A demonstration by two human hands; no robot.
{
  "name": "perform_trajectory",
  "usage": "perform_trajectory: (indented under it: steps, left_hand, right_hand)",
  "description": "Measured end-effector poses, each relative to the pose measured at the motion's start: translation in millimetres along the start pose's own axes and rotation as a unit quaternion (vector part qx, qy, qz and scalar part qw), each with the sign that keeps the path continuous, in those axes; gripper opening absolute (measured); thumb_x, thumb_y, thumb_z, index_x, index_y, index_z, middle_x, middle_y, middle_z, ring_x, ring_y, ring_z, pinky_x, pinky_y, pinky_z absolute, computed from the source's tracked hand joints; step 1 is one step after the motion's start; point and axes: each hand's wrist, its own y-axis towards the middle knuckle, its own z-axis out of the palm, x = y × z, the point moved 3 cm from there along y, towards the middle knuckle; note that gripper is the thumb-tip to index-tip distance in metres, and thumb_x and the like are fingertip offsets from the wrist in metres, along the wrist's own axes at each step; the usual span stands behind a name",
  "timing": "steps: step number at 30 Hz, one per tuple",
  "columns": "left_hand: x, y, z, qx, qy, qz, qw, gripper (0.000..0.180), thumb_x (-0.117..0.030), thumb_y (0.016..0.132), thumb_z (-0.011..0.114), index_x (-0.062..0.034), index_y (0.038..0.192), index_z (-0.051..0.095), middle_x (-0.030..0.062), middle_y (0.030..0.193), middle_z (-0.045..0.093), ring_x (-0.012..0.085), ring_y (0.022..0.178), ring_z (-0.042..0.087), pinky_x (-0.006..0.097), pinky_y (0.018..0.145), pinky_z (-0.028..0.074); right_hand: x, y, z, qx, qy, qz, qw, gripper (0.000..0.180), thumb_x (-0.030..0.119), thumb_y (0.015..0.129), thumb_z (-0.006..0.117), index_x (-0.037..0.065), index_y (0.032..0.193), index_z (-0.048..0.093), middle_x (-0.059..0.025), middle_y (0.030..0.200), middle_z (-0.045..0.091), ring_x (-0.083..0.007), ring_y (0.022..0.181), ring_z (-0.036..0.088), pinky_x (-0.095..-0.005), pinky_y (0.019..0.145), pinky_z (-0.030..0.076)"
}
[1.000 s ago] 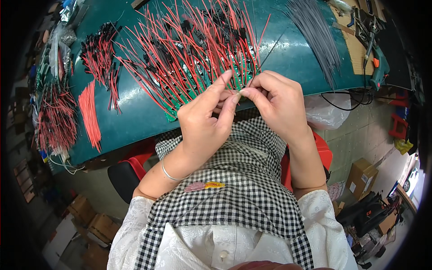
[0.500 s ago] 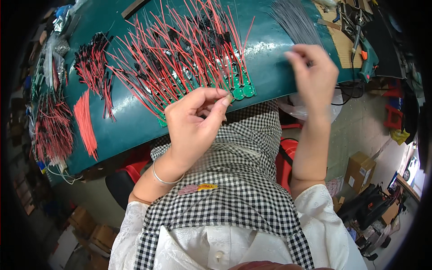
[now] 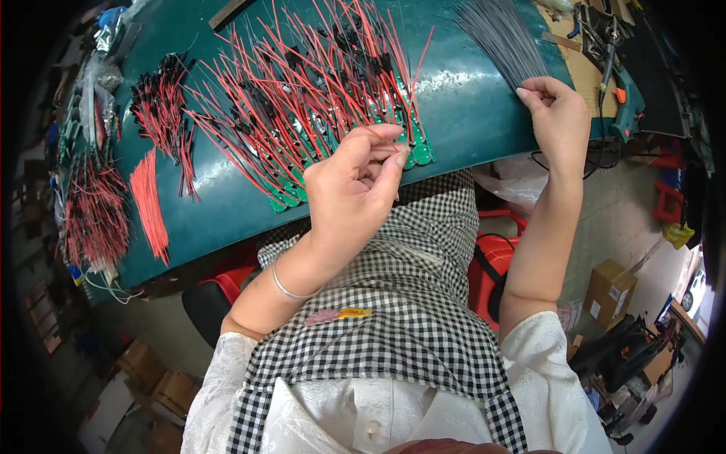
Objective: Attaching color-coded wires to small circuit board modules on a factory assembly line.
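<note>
Their left hand (image 3: 354, 178) is mid-frame, thumb and fingertips together, can't tell on what. It could snag the red wires (image 3: 333, 94) on the green boards (image 3: 422, 153) just beyond and tug 1 loose. Upper right, the right hand (image 3: 562, 121) is pinched on the grey wires (image 3: 503, 41); sloppy grip might drag out 2. Fingers hide the count; boards are mostly buried.

A glossy dark-green worktop (image 3: 473, 121) carries a straight bundle of red wires (image 3: 149, 206), a bunch of red-and-black wires (image 3: 162, 113), green circuit boards (image 3: 421, 153) bristling with red and black wires (image 3: 333, 98), a fanned sheaf of thin grey wires (image 3: 503, 38) and a tan sheet (image 3: 581, 69).
</note>
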Motion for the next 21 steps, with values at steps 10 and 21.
perform_trajectory:
  steps: [10, 21]
  left_hand:
    - [0.7, -0.4, 4.2, -0.004, 0.024, 0.036, 0.999, 0.025, 0.008, 0.092, 0.065, 0.0067, 0.116, 0.059, 0.0142, 0.1, 0.075, 0.0052, 0.069, 0.066, 0.019, 0.05, 0.052]
    - [2.0, -2.1, 4.9, -0.026, 0.078, 0.091, 0.992, 0.023, 0.008, 0.09, 0.068, 0.0063, 0.113, 0.063, 0.0118, 0.099, 0.075, 0.0064, 0.073, 0.069, 0.018, 0.051, 0.054]
  right_hand:
    - [-3.7, -4.4, -0.4, -0.003, 0.182, -0.022, 0.983, 0.018, 0.012, 0.093, 0.068, 0.0, 0.106, 0.073, -0.008, 0.091, 0.073, -0.0129, 0.074, 0.064, -0.0278, 0.067, 0.051]
    - [53.9, -83.8, 32.2, 0.152, 0.468, -0.047, 0.869, 0.005, -0.002, 0.092, 0.066, -0.005, 0.095, 0.068, -0.0047, 0.087, 0.071, -0.0077, 0.073, 0.064, -0.0226, 0.063, 0.053]
